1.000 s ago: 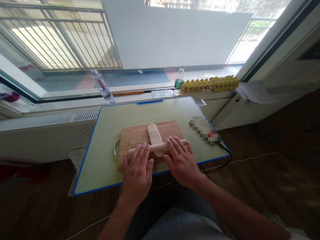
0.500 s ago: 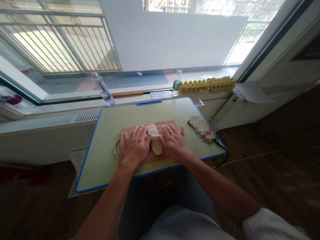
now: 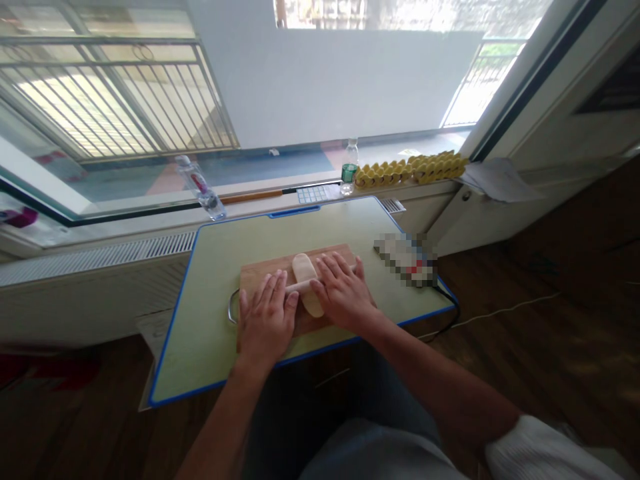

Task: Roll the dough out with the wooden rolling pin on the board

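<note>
A flat oval piece of dough (image 3: 303, 267) lies on a wooden cutting board (image 3: 256, 270). Across the dough runs a thin rolling pin (image 3: 300, 287), tilted so that its right end is farther from me. My left hand (image 3: 266, 321) rests palm down on the pin's left end, its fingers stretched out. On the right end lies my right hand (image 3: 345, 290), also flat with fingers extended, covering part of the dough's right edge. Both palms hide the pin's ends. At the board's left side sticks out a metal handle (image 3: 231, 307).
The board rests on a pale green table (image 3: 200, 333) with a blue rim. A blurred-out device (image 3: 405, 259) with a black cable lies at right. On the sill stand two plastic bottles (image 3: 201, 190), a yellow egg tray (image 3: 410, 170) and a wooden stick (image 3: 253, 197).
The rolling pin has turned from nearly level to slanted, its left end now nearer to me. My left hand has come back towards me with it. The camera view has shifted slightly.
</note>
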Demonstrator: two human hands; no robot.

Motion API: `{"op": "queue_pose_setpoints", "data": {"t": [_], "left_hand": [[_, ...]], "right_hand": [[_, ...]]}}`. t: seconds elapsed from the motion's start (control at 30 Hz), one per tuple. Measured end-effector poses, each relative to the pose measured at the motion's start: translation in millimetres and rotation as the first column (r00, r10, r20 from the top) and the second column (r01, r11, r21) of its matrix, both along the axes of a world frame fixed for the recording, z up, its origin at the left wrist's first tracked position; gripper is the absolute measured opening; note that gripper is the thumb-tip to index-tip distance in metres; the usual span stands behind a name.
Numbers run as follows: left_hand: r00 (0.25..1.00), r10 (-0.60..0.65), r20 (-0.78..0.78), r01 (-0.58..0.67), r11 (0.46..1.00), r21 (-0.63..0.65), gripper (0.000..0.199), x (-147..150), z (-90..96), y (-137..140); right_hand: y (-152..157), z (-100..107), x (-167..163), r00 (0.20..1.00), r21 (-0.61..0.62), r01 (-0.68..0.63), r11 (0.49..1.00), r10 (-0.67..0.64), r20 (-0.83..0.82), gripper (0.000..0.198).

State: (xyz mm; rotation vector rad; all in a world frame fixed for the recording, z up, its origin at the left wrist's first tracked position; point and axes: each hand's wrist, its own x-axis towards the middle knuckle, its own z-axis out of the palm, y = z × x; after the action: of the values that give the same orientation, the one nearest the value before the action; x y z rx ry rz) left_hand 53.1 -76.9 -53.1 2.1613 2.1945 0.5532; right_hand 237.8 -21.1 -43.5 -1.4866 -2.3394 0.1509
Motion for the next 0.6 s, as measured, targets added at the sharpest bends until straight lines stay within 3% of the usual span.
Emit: {"op": "queue_pose_setpoints", "data": {"t": [0.1, 0.17, 0.43, 0.5, 0.6], "left_hand": [[0.999, 0.029, -0.019, -0.03, 0.999, -0.026, 0.061, -3, 5.7, 28], [0.999, 0.029, -0.022, -0.03, 0.999, -0.032, 0.061, -4, 7.1, 31], [0.999, -0.053, -0.003, 0.053, 0.998, 0.016, 0.061, 12, 2.7, -49], [0.998, -0.055, -0.007, 0.055, 0.998, 0.01, 0.062, 14, 2.5, -53], [1.0, -0.011, -0.02, 0.011, 1.0, 0.005, 0.062, 10, 4.7, -33]], "right_hand": [[27, 7, -11, 0.999, -0.032, 0.019, 0.999, -0.018, 0.037, 0.054], [30, 10, -13, 0.999, -0.033, 0.022, 0.999, -0.02, 0.046, 0.053], [-23, -5, 14, 1.0, 0.011, -0.011, 1.0, 0.011, -0.004, 0.058], [-21, -7, 15, 1.0, 0.007, -0.012, 1.0, 0.012, -0.005, 0.058], [2, -4, 2, 1.0, -0.013, -0.023, 1.0, 0.023, 0.019, 0.058]]}}
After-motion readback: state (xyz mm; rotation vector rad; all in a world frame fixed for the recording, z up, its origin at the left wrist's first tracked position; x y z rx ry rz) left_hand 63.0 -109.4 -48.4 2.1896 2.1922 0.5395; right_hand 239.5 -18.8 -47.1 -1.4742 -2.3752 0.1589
